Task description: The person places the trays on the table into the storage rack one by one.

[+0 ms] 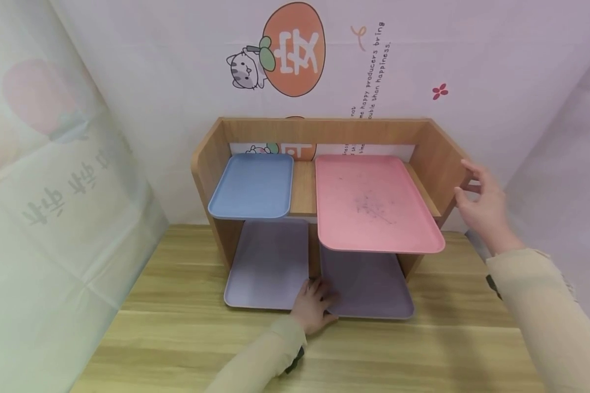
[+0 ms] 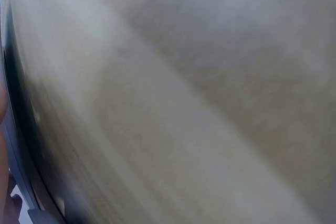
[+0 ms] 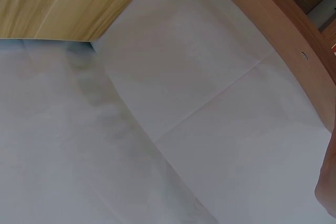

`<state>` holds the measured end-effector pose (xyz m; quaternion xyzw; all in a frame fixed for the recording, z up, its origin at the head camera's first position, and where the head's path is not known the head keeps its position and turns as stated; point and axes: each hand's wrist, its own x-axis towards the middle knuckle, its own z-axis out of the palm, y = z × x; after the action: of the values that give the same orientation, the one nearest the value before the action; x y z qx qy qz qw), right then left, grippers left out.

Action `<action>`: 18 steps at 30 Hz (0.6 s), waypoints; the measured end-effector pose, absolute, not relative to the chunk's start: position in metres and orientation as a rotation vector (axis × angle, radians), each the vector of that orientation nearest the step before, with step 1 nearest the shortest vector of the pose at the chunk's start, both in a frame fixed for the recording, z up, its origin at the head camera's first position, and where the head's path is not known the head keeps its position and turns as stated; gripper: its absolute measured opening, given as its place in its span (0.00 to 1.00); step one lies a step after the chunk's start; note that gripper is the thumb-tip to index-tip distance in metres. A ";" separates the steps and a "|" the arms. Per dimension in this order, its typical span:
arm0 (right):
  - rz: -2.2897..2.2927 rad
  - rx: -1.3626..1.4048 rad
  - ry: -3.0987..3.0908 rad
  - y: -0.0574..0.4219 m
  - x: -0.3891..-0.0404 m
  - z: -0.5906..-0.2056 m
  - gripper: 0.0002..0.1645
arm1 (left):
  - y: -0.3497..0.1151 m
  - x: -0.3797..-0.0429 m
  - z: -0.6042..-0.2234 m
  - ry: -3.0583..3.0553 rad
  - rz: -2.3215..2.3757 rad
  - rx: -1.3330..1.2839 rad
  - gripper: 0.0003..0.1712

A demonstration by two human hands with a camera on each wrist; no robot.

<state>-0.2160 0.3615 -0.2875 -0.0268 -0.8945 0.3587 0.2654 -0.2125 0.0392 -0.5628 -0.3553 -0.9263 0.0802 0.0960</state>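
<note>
A small wooden shelf with two levels stands on the table. In the head view my left hand is at the front left corner of a dark purple tray on the lower level. Its fingers lie over the corner and the thumb is at the front edge. Beside it is a lavender tray. My right hand grips the front edge of the shelf's right side panel, thumb inside. On the upper level sit a blue tray and a larger, marked pink tray, which juts forward.
The striped wooden table extends in front and to both sides. A printed white cloth hangs behind the shelf, and more pale cloth encloses both sides. The left wrist view is blurred.
</note>
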 end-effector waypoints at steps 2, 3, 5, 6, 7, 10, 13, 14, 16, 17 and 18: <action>0.972 -0.065 -2.413 0.361 -0.216 -0.288 0.36 | 0.039 -0.213 -0.558 -2.770 0.245 -1.036 0.34; 0.971 -0.062 -2.413 0.361 -0.216 -0.288 0.36 | 0.039 -0.213 -0.556 -2.783 0.254 -1.032 0.34; 0.962 -0.064 -2.417 0.360 -0.216 -0.287 0.36 | 0.039 -0.213 -0.552 -2.804 0.257 -1.027 0.34; 0.964 -0.060 -2.417 0.360 -0.216 -0.287 0.35 | 0.039 -0.213 -0.551 -2.812 0.255 -1.024 0.34; 0.964 -0.058 -2.416 0.360 -0.216 -0.286 0.35 | 0.040 -0.212 -0.549 -2.818 0.252 -1.022 0.35; 0.962 -0.058 -2.418 0.359 -0.216 -0.286 0.35 | 0.040 -0.212 -0.549 -2.822 0.242 -1.015 0.35; 0.963 -0.053 -2.412 0.360 -0.217 -0.286 0.35 | 0.039 -0.213 -0.552 -2.820 0.198 -1.021 0.35; 0.963 -0.050 -2.409 0.360 -0.217 -0.287 0.35 | 0.039 -0.213 -0.554 -2.822 0.162 -1.027 0.35; 0.959 -0.047 -2.401 0.361 -0.218 -0.287 0.35 | 0.035 -0.215 -0.558 -2.828 0.084 -1.040 0.35; 0.956 -0.043 -2.398 0.361 -0.218 -0.288 0.35 | 0.032 -0.216 -0.558 -2.840 0.034 -1.045 0.34; 0.949 -0.042 -2.391 0.361 -0.217 -0.288 0.35 | 0.029 -0.216 -0.558 -2.853 -0.016 -1.047 0.34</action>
<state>-0.2170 0.3610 -0.2883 -0.0157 -0.8920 0.3540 0.2807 -0.2160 0.0285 -0.5575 -0.3441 -0.9375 -0.0052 0.0511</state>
